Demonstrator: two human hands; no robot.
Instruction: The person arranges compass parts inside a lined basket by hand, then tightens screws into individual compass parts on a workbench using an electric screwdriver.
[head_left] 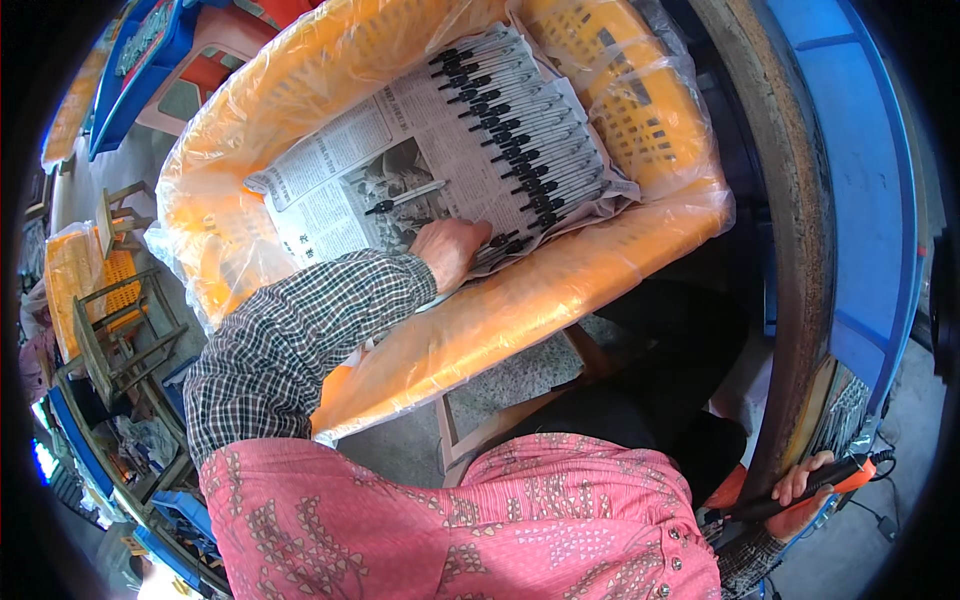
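Observation:
My left hand [452,250] reaches into an orange plastic basket [560,300] lined with clear film. Its fingers are closed at the near end of a row of slender pieces [525,130] with black ends and pale shafts. Whatever is between those fingertips is too hidden to make out. The row lies side by side on a printed newspaper sheet [330,165], and one loose slender piece [405,198] rests apart from it, left of the row. Low at the right edge, my right hand [800,490] grips a black and orange corded electric screwdriver [835,482].
A worn, curved-looking table edge [790,200] runs down the right, beside a blue panel [860,190]. Thin metal rods [845,410] are bunched near the right hand. Wooden stools [125,335], a blue tray [140,60] and another orange basket [75,280] stand at left.

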